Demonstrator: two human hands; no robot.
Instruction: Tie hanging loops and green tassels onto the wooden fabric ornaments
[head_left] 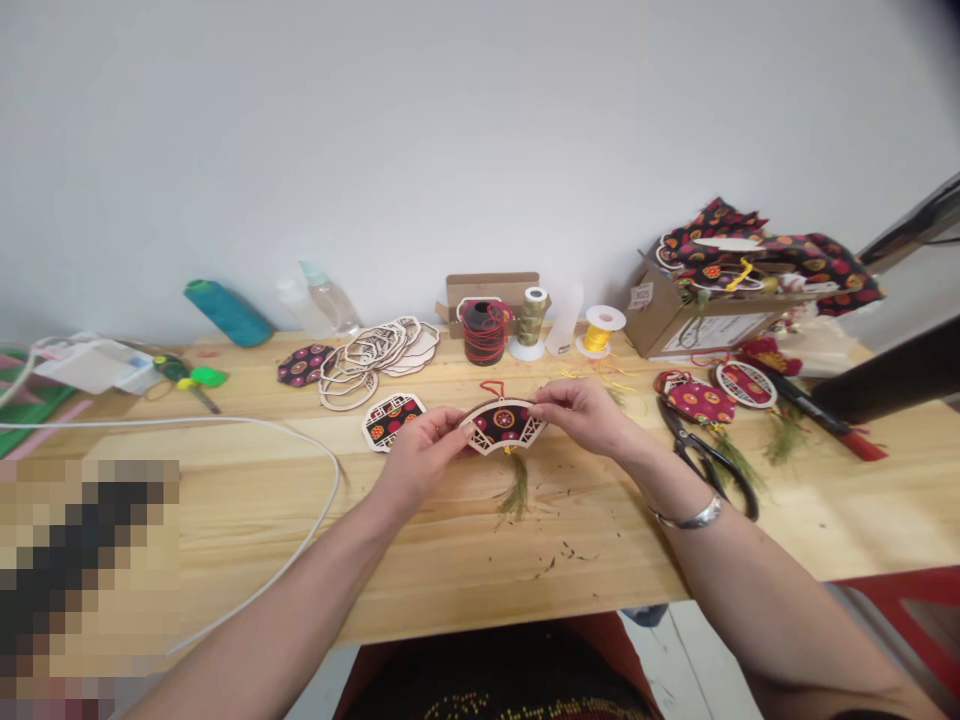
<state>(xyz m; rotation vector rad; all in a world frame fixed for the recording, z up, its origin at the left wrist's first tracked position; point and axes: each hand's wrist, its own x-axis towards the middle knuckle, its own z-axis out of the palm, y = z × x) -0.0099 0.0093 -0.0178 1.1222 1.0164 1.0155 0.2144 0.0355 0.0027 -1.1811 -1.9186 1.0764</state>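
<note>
Between my two hands is a fan-shaped ornament (504,424), a pale wooden frame over dark patterned fabric. A red cord loop (492,388) sticks up from its top edge, and a green tassel (515,487) hangs below it over the table. My left hand (429,445) pinches the ornament's left end, and my right hand (577,412) pinches its upper right corner. Just left of it, partly behind my left hand, lies a framed fabric piece (393,421) with a lattice border. Small dark scraps (568,552) are scattered on the wood below the tassel.
Cut wooden frames (375,350) are heaped at the back. Spools of red cord (484,332), gold thread (531,325) and yellow cord (600,330) stand near the wall. Black scissors (709,460) and finished ornaments lie right, before a cardboard box (697,320). A white cable (330,480) curves across the left.
</note>
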